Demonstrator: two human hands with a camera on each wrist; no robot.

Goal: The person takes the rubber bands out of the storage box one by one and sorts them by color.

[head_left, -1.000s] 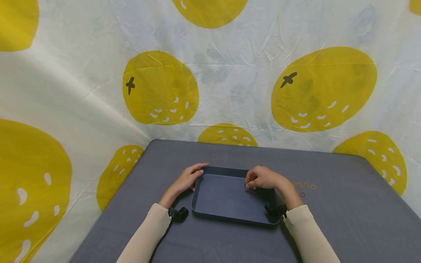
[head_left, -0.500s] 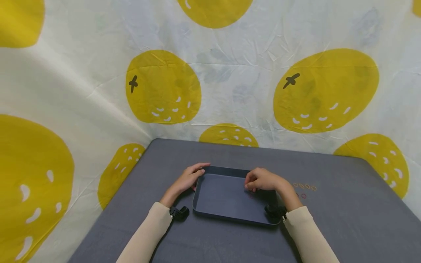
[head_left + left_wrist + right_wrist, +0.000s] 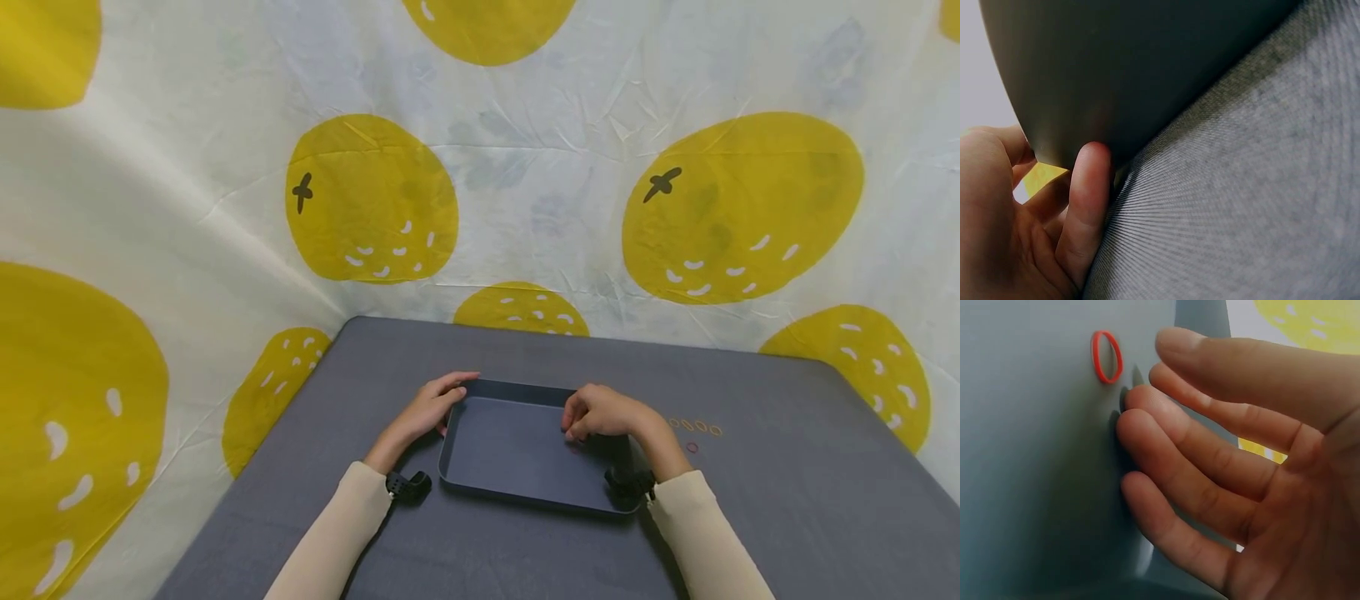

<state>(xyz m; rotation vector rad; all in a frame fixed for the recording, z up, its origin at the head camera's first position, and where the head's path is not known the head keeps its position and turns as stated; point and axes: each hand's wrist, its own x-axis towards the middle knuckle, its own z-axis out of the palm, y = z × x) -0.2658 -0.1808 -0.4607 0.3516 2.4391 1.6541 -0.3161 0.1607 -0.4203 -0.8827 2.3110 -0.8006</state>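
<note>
A dark blue-grey rectangular tray lies on the table. My left hand holds its far left corner, with the thumb at the rim and the other fingers around the outside. In the left wrist view a finger presses against the tray's outer wall. Over the right part of the tray is my right hand, fingers bent loosely and thumb apart from them. Its fingertips are at or just above the tray floor. A red rubber band lies on the floor beyond the fingertips, nothing gripping it.
Right of the tray, several yellow-orange rubber bands lie in a row on the grey table. A red rubber band lies just nearer. Behind the table hangs a white cloth printed with yellow fruit.
My right hand has shifted slightly within the tray, and the red band there, seen below its fingers earlier, is now mostly hidden in the head view. The left hand stays on the corner.
</note>
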